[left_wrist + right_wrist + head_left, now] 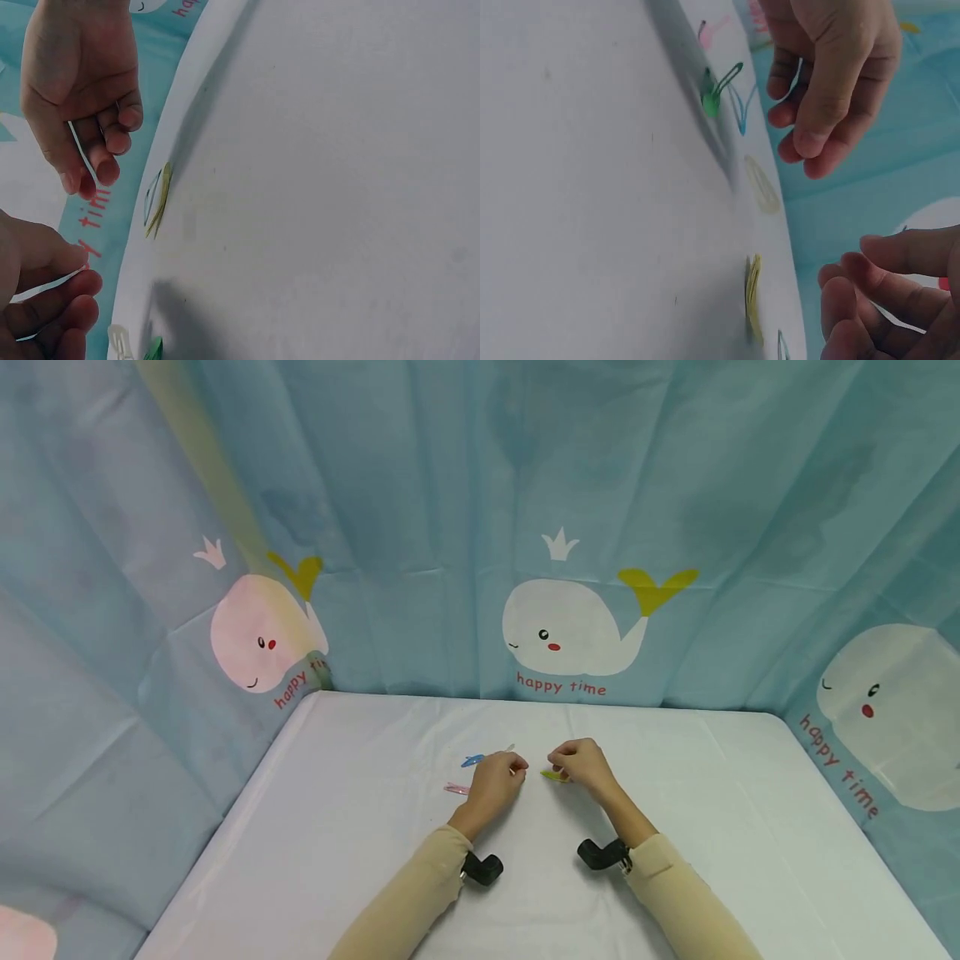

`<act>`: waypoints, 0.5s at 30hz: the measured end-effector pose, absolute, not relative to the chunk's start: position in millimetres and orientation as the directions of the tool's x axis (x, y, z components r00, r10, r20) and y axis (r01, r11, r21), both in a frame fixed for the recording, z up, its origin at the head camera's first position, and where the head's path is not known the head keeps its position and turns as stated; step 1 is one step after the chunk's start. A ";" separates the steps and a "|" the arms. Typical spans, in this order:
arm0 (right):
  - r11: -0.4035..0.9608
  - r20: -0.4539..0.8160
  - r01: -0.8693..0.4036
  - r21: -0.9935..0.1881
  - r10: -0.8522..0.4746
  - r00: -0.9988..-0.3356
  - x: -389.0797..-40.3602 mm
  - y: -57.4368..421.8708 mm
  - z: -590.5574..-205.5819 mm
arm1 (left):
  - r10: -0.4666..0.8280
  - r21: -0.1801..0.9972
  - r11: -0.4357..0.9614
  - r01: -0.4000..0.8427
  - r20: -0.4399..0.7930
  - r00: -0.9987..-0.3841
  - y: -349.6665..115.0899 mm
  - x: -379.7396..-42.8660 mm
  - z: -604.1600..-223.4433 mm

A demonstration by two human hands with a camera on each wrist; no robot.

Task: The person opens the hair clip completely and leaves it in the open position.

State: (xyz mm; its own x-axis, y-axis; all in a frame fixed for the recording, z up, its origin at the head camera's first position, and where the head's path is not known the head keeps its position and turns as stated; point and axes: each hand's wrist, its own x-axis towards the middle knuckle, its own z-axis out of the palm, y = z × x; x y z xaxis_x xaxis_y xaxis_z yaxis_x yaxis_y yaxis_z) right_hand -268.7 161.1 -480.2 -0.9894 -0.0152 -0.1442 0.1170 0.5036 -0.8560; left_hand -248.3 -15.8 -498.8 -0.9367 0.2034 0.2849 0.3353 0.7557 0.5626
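Both hands hover over the white table, fingers loosely curled and nothing visible between them. My left hand [497, 781] is above a group of snap hair clips: a blue clip [472, 761], a pink clip [456, 788] and a pale clip [510, 747]. A green clip [711, 103] lies below it in the right wrist view, hidden from the head view. Close under the fingers of my right hand [585, 766] lies a yellow clip [553, 776]. Beside that one, the left wrist view shows a light blue clip [151, 196]. Thumb and index tips come close together on each hand.
A white cloth covers the table [720, 827]. Blue curtains [420, 527] with whale prints stand along its back and sides. Black wrist cameras [482, 868] are strapped at both sleeves.
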 end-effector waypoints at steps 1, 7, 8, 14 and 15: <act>0.515 -0.144 0.118 -0.849 -0.010 -0.990 -268.9 163.5 -480.7 | 0.204 0.560 0.761 0.329 0.275 -0.940 -12.9 -248.9 -499.3; 0.586 -0.123 0.106 -0.803 0.012 -0.992 -270.2 175.1 -487.8 | 0.199 0.576 0.767 0.281 0.204 -0.959 8.3 -252.3 -500.1; 0.598 -0.117 0.099 -0.796 0.008 -0.993 -270.4 175.9 -489.1 | 0.195 0.575 0.771 0.275 0.197 -0.961 11.6 -252.7 -500.1; 0.692 -0.073 0.048 -0.720 -0.006 -0.997 -271.6 175.3 -491.7 | 0.181 0.521 0.816 0.251 0.183 -0.966 24.8 -256.3 -503.4; 0.705 -0.070 0.047 -0.708 -0.003 -0.998 -271.7 174.8 -491.7 | 0.179 0.511 0.823 0.247 0.179 -0.967 25.9 -257.1 -504.2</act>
